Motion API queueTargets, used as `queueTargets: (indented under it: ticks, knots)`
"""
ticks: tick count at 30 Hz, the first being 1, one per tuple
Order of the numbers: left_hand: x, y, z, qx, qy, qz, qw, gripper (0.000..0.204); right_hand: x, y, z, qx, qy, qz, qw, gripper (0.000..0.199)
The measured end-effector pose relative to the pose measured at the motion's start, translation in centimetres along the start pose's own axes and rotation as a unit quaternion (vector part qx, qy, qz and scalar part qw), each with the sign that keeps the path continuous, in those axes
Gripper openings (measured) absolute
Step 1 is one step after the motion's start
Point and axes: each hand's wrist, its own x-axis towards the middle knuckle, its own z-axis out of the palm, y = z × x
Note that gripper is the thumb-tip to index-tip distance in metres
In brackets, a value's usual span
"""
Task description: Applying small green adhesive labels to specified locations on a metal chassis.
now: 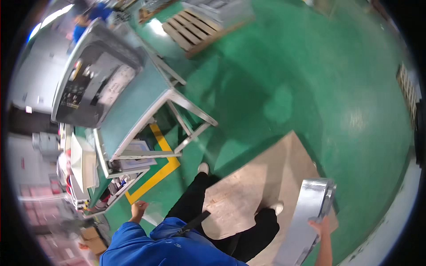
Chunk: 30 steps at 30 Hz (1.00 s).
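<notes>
My right hand (320, 224) grips the edge of a long grey metal panel (306, 217) at the lower right, held tilted above a flat plywood board (262, 186) that lies on the green floor. My left hand (138, 207) hangs at my side near the lower left, fingers loosely apart and holding nothing, close to a low shelf of a grey machine table. My legs in black trousers and white shoes stand at the board's near edge.
A grey machine with a control panel (95, 75) sits on a metal-framed table (146, 102) at the left. Yellow floor marking (162, 166) runs under it. A wooden pallet (195, 26) lies at the top. Cardboard boxes (91, 237) sit at lower left.
</notes>
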Motion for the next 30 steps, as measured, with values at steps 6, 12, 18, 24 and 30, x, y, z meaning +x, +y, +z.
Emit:
queueTargets:
  ticks: [6,12,18,24,30]
  knots:
    - [5.5,-3.3,-4.6,-0.195,0.025,-0.015,0.98,0.024,-18.2,-36.8,-10.5,0.242,-0.081,-0.294,0.921,0.068]
    - [7.8,-8.9,-16.1,-0.47,0.194,-0.088,0.857,0.009,-32.5,-58.1,-9.9,-0.06,-0.088,-0.494,0.863,0.059]
    - [6.6,-14.2,-22.2,-0.505,0.4,-0.106,0.758,0.01,-36.8,-71.6,-2.5,-0.307,-0.139,-0.689,0.642,0.038]
    - [4.8,-13.6,-23.9,-0.496,0.502,-0.148,0.693,0.009,-34.8,-75.7,6.2,-0.372,-0.214,-0.764,0.481,0.039]
    - [6.7,-5.4,-30.4,-0.458,0.572,-0.149,0.664,0.009,-30.8,-75.3,13.1,-0.407,-0.29,-0.746,0.441,0.032]
